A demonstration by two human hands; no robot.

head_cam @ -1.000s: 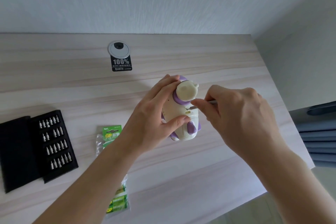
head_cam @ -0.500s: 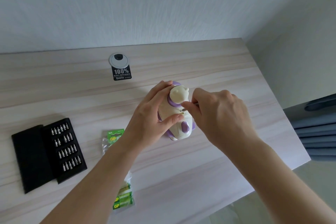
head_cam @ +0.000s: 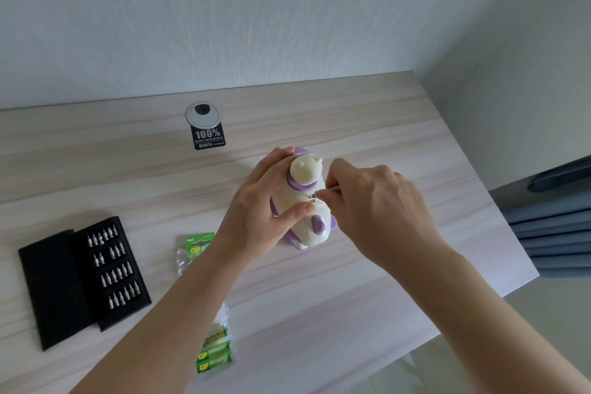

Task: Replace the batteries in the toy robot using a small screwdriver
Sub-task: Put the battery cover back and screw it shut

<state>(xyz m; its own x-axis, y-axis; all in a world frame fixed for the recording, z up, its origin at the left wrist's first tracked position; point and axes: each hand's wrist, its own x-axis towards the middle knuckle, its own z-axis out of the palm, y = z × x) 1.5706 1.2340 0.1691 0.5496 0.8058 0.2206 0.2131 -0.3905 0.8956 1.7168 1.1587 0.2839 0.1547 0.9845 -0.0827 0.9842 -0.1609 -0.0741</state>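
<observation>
A cream and purple toy robot [head_cam: 305, 201] lies on the light wood table [head_cam: 399, 281], its underside turned up. My left hand [head_cam: 265, 211] grips its body from the left, thumb pressed on the cream shell. My right hand [head_cam: 377, 211] holds a thin metal screwdriver [head_cam: 327, 190] whose tip touches a small spot on the robot's body, just below the purple collar. Most of the screwdriver's handle is hidden inside my right hand.
A black bit case [head_cam: 83, 278] lies open at the left with several small bits. Green battery packs lie near my left forearm: an opened pack [head_cam: 193, 248] and a pack [head_cam: 214, 358] at the front edge. A cable grommet [head_cam: 203, 114] with a black sticker sits behind. Blue fabric [head_cam: 556, 227] lies beyond the table's right edge.
The view has tilted up, so everything sits lower and farther off in the picture. Both hands stay on the robot and the screwdriver tip remains at the same spot.
</observation>
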